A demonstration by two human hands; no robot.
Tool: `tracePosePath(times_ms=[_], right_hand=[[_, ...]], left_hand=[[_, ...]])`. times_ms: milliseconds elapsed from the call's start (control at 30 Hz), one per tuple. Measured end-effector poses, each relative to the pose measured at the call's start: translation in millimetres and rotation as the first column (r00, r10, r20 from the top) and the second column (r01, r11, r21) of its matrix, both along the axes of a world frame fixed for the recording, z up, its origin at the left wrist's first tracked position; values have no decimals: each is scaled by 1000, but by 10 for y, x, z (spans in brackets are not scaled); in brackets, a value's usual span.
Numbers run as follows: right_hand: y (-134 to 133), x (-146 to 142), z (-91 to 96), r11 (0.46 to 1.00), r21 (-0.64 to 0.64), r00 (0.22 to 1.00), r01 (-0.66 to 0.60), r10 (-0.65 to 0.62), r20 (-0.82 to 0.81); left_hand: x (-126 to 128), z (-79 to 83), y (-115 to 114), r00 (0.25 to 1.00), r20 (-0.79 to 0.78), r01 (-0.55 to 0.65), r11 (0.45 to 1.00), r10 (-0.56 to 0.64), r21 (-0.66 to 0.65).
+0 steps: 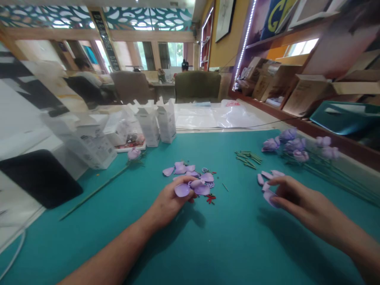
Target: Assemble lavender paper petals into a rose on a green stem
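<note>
Hard to make out: the small red scraps (210, 198) just beyond the left hand (170, 200), too tiny to name, and the blurred white cartons (148, 122) at the far side of the teal worktop (225, 245). Cut off at the lower edge: both forearms.

Partly hidden behind the right hand (297, 198): the near end of a pale purple curved petal (270, 196), pinched between thumb and fingertips. Cannot tell whether it touches the worktop.

Left hand curled shut on a lilac oval foam petal (182, 190), face up at the fingertips. Just beyond, close against those fingertips, a loose heap of lilac petals (190, 171). Just past the right hand's fingertips, a few loose pale petals (268, 175).

Farther out, short green stem pieces (247, 157), then finished purple flowers on green stems (289, 144), running off to the right. Well to the left, a single purple bud on a long green stem (134, 153).
</note>
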State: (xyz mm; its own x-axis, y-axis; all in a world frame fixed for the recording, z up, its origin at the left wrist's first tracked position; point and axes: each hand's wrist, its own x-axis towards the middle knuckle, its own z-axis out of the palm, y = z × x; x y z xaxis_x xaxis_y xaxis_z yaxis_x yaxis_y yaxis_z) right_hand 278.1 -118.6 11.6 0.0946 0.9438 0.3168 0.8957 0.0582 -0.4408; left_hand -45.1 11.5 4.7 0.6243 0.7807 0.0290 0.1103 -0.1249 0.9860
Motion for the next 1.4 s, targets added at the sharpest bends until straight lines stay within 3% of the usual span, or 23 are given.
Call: tracePosePath(times_ms=[133,333,600,800,900,1100,1400], right_hand=[[361,-490,226,975,53,972,-218,221,-73],[759,-971,470,959,81,944,-270,280,-175],[975,-1191,448,835,200,841,-513,535,-79],[950,-1176,339,862,216,871,-458,484,-85],[937,-1189,334,850,218,856,-479,507,-96],[938,-1206,338,832,233,841,-503,534,-88],[921,-1225,285,846,276,866,-457,494,-82]], left_hand=[[-24,-3,-3,999,19,29,1000,-29,13],[-51,41,-23,997,36,61,997,-62,48],[-78,39,-9,1000,21,19,987,-22,160],[-93,8,-1,999,-47,-1,937,18,350],[-108,-19,5,998,-64,13,917,13,399],[-106,-7,6,997,-76,11,910,22,415],[-92,24,-5,996,-92,25,916,13,401]])
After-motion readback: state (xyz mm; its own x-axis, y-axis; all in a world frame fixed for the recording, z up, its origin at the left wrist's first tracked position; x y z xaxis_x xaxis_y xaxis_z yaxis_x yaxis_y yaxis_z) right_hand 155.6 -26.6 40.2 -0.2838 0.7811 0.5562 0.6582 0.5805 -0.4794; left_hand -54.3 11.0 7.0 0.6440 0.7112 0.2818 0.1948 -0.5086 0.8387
